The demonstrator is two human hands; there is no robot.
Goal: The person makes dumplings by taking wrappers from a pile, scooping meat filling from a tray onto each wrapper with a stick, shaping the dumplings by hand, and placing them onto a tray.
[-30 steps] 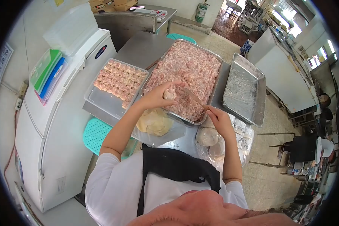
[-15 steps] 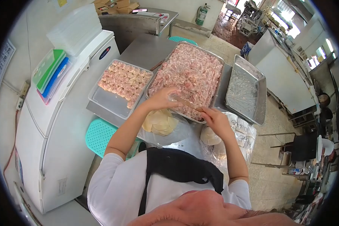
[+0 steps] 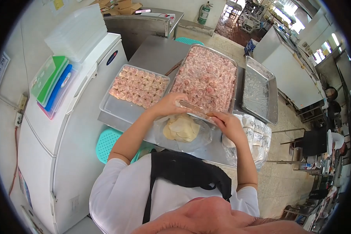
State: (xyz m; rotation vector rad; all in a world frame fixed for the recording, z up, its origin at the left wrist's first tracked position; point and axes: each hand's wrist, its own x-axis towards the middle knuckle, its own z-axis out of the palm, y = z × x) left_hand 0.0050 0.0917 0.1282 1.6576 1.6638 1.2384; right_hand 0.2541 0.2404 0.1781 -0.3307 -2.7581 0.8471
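My right hand point(image 3: 229, 125) grips the end of a flat wooden spatula point(image 3: 199, 109). Its other end reaches my left hand point(image 3: 171, 104), whose curled fingers are closed around a pale dumpling wrapper, mostly hidden. Both hands are over the near edge of a large metal tray of minced meat filling point(image 3: 206, 76). Below them, a pile of thin, pale, round wrappers point(image 3: 181, 128) lies on clear plastic. To the left, rows of filled dumplings point(image 3: 138, 85) sit in a shallow translucent tray point(image 3: 115, 102), its near-left part bare.
A metal pan point(image 3: 257, 93) with residue stands right of the filling. Plastic-wrapped white packs point(image 3: 257, 142) with handwriting lie by my right forearm. A white chest freezer point(image 3: 80, 128) flanks the left side, with lids and trays on top. Turquoise stools point(image 3: 107, 146) show beneath the table point(image 3: 154, 50).
The view has shifted, so the trays and wrappers appear farther right. The spatula still meets my left hand, its angle slightly flatter. Neither hand has let go.
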